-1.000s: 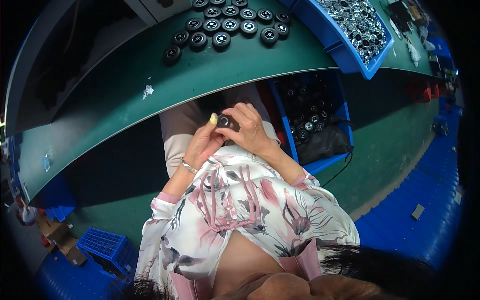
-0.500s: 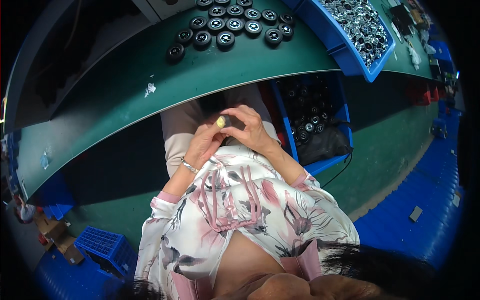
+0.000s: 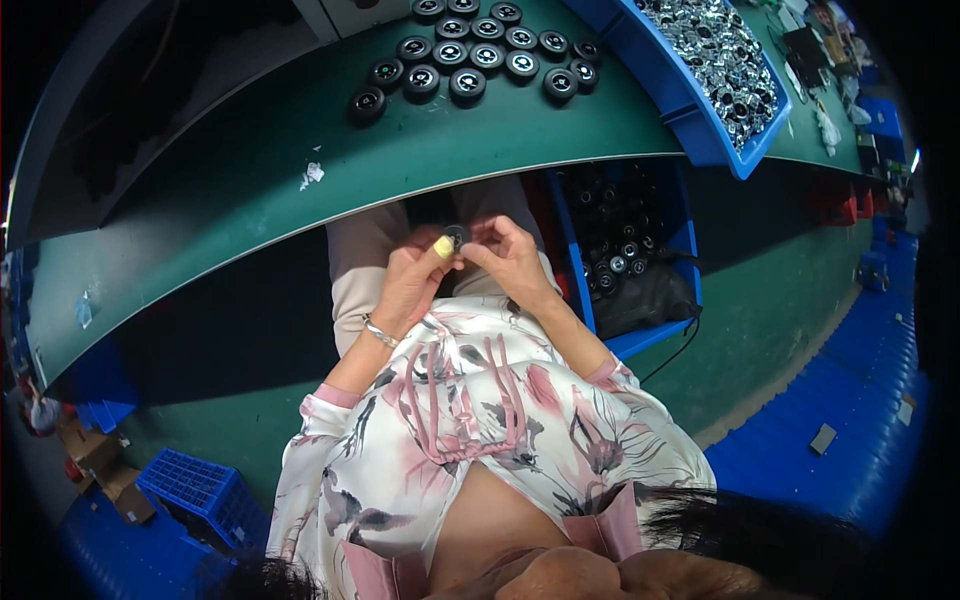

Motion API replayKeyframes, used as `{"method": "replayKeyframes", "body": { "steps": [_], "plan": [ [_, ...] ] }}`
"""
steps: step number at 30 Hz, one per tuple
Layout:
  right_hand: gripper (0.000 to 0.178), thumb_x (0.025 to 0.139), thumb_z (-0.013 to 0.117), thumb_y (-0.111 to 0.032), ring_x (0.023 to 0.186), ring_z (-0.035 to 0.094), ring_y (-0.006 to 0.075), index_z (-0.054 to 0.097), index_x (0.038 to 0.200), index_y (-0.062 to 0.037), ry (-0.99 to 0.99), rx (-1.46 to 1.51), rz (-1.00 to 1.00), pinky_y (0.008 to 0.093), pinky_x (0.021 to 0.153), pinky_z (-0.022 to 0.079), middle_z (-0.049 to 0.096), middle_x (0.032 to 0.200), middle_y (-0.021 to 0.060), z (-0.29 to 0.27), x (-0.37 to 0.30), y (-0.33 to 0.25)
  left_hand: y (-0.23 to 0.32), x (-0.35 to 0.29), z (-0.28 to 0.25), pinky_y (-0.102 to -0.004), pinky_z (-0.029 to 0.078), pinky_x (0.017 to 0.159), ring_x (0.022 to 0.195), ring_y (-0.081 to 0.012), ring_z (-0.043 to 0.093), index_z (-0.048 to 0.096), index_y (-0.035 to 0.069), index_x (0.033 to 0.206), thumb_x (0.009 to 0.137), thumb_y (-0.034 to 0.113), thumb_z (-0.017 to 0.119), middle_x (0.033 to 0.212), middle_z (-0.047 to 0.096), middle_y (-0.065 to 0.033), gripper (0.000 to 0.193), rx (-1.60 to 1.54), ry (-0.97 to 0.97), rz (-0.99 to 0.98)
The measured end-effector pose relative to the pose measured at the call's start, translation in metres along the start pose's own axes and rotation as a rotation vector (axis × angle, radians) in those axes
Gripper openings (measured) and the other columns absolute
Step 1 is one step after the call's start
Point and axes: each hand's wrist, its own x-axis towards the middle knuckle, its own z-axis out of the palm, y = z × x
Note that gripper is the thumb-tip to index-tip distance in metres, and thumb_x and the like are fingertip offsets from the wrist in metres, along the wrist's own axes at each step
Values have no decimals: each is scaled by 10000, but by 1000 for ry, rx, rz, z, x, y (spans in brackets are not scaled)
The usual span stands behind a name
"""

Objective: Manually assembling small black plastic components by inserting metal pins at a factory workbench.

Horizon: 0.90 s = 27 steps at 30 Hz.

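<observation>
Over my lap, in front of the table edge, a small black wheel [image 3: 456, 236] is held between my two hands. My left hand [image 3: 410, 283] grips it from the left, its thumb wrapped in a yellow cover [image 3: 443, 246]. At the wheel's right edge, my right hand [image 3: 512, 262] has thumb and forefinger curled in a pinch, touching it. The fingers hide part of the wheel, and whether something small sits in the right pinch is too fine to make out.
Several black wheels [image 3: 467, 84] lie on the green table [image 3: 250, 200]. A blue bin [image 3: 715, 150] of shiny metal parts overhangs its edge at right. Below, a blue crate [image 3: 697, 225] holds more dark wheels. A blue basket [image 3: 195, 485] stands lower left.
My right hand's fingers have drawn back from over the wheel, so its face now shows beside the left thumb. The whole view has shifted slightly.
</observation>
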Motion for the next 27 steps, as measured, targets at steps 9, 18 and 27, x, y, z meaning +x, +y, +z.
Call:
{"method": "replayKeyframes", "body": {
  "steps": [9, 18, 27],
  "plan": [
    [123, 887, 703, -63, 751, 649, 86, 652, 965, 17, -11, -512, -214, 237, 666, 530, 674, 830, 41, 2, -2, -11, 6, -1, -4, -222, 504, 729, 812, -109, 619, 613, -57, 1092, 911, 126, 705, 912, 652, -60, 274, 217, -5, 6],
    [132, 942, 653, -108, 702, 615, 84, 641, 950, 23, -184, -264, 59, 228, 631, 505, 653, 807, 19, -6, 3, 6, -10, -3, -2, -209, 490, 648, 730, -68, 583, 611, -56, 1067, 912, 58, 664, 907, 658, -52, 200, 489, 133, 328],
    [154, 916, 672, -110, 722, 639, 102, 673, 986, 28, 76, -631, -384, 262, 657, 503, 654, 757, 61, -1, 9, -3, -6, -1, -5, -208, 498, 596, 654, -61, 568, 613, -74, 1078, 901, 49, 675, 848, 650, -53, 224, 670, 81, 228]
  ]
}}
